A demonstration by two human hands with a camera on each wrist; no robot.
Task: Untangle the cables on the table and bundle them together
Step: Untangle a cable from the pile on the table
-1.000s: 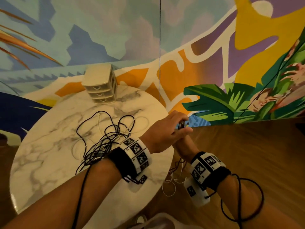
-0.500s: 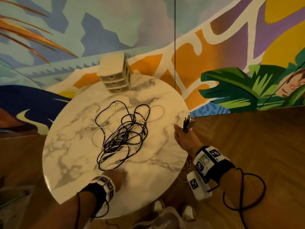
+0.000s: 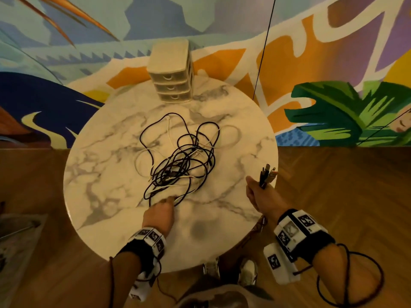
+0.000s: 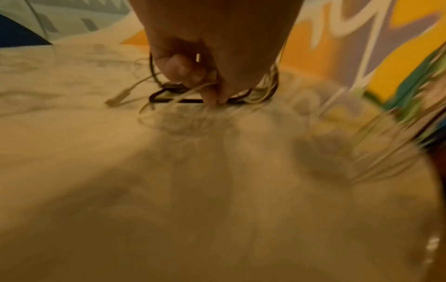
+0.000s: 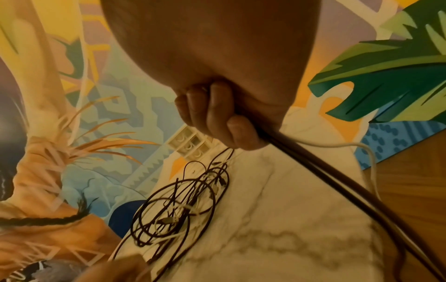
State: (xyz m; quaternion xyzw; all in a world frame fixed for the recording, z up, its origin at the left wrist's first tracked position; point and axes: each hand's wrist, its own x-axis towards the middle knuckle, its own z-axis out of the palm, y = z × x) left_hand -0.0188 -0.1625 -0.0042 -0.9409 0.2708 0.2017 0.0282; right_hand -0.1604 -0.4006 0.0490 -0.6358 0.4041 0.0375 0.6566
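Note:
A tangle of black and white cables [image 3: 180, 161] lies in the middle of the round marble table [image 3: 106, 210]. My left hand [image 3: 165, 204] reaches into the near edge of the tangle; in the left wrist view its fingertips [image 4: 212, 97] pinch a white cable [image 4: 188, 91] against the tabletop, though the picture is blurred. My right hand [image 3: 261, 192] hovers over the table's right edge and grips a bunch of cable ends [image 3: 268, 174], plugs pointing up. In the right wrist view dark and white cables [image 5: 337, 183] run down from the fist [image 5: 217, 118].
A small cream three-drawer box [image 3: 171, 74] stands at the table's far edge against the painted wall. A thin black line [image 3: 262, 52] runs up the wall. Wooden floor [image 3: 344, 196] lies on the right, and my shoes [image 3: 246, 272] show below the table's near edge.
My left hand left my right hand, dropped to the table's near edge, then reached forward into the tangle. My right hand keeps hold of the plug bunch. The camera view shifted.

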